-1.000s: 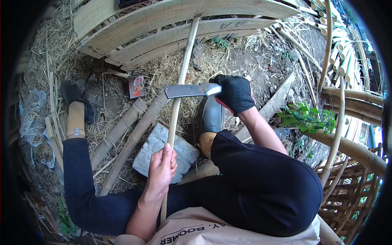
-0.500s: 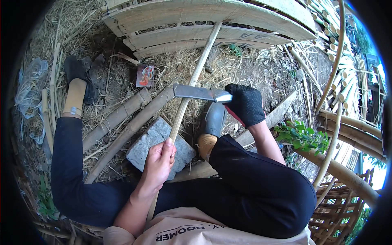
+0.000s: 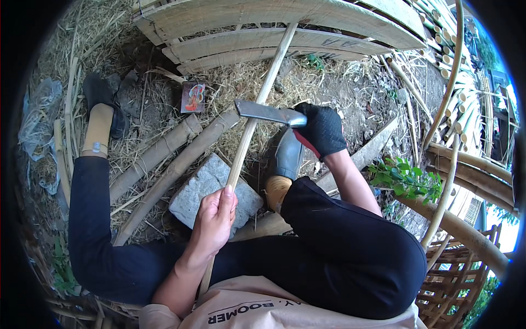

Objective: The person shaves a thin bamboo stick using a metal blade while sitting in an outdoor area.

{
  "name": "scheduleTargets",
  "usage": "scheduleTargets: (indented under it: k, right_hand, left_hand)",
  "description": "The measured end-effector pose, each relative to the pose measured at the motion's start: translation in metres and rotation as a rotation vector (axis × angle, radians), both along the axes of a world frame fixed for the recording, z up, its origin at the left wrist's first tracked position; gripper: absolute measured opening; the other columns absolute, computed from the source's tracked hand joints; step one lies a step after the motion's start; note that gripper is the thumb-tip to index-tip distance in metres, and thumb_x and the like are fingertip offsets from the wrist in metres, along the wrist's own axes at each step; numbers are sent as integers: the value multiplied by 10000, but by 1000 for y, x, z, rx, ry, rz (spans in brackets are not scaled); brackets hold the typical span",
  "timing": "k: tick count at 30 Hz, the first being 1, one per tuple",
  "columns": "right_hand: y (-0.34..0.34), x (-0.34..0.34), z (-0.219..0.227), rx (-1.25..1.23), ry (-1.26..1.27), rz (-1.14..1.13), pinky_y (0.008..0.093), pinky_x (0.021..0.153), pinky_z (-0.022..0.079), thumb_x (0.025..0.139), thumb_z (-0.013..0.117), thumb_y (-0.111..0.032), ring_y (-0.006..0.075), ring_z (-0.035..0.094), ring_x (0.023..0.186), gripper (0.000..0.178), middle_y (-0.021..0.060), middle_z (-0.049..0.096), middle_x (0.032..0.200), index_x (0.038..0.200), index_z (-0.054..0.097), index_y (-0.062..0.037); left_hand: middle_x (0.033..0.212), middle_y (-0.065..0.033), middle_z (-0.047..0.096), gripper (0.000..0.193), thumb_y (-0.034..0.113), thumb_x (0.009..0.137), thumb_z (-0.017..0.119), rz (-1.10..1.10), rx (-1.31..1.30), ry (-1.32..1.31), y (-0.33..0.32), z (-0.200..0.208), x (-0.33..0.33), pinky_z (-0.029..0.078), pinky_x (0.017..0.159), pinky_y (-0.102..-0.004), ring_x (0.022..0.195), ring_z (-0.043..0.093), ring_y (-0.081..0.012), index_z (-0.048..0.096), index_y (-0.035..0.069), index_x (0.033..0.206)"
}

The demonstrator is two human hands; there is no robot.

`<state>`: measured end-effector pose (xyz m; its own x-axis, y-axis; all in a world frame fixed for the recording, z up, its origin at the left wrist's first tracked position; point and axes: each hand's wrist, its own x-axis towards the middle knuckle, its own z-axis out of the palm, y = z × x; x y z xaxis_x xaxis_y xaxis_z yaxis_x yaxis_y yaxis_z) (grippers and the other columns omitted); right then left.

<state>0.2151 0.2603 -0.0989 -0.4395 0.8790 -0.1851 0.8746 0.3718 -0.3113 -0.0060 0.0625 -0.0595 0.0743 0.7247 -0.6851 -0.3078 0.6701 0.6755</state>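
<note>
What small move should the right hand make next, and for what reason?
Perhaps the gloved right hand should push the knife slightly along the stick, away from the left hand: the knife lies across the stick, and the left hand, bare, grips the stick lower in the picture.

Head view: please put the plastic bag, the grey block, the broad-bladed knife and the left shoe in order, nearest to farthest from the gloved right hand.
From the right hand:
1. Broad-bladed knife: gripped in it.
2. Grey block: lower left.
3. Left shoe: farther left.
4. Plastic bag: far left.
</note>
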Motion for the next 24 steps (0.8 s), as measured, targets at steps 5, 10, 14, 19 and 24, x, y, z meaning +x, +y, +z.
scheduleTargets:
  k: [5,10,14,19,24]
  right_hand:
    - [19,5,2,109,-17,64,440,672,558,777,719,-290,337,709,729,192,122,716,781,939,750,-191]
    - [9,-2,18,31,-76,47,448,670,554,772,735,-311,348,701,741,183,131,701,768,894,720,-175]
    - [-13,-5,17,88,-6,290,455,619,540,736,742,-303,348,682,675,179,123,672,708,825,688,-157]
    - [-1,-2,6,49,2,1,443,664,559,787,718,-301,345,706,718,161,127,706,757,850,713,-153]
    - [31,15,22,109,-146,-59,440,682,559,802,710,-311,347,712,765,203,144,720,819,936,732,-161]
  left_hand:
    - [579,96,292,433,424,1096,378,17,14,29,0,0,-2,179,383,-196,427,244,1,436,137,776]
    - [583,96,302,422,414,1097,384,52,-13,3,1,1,-6,176,381,-195,425,248,5,450,128,792]
    - [582,94,301,424,418,1094,390,54,-30,-2,3,2,-5,176,380,-198,423,247,4,451,126,793]
    - [580,92,298,431,427,1091,397,9,9,17,-4,-1,0,175,380,-201,422,249,0,449,127,785]
    - [585,94,296,433,427,1089,404,33,-25,-27,0,2,-3,167,385,-204,431,247,0,449,125,783]
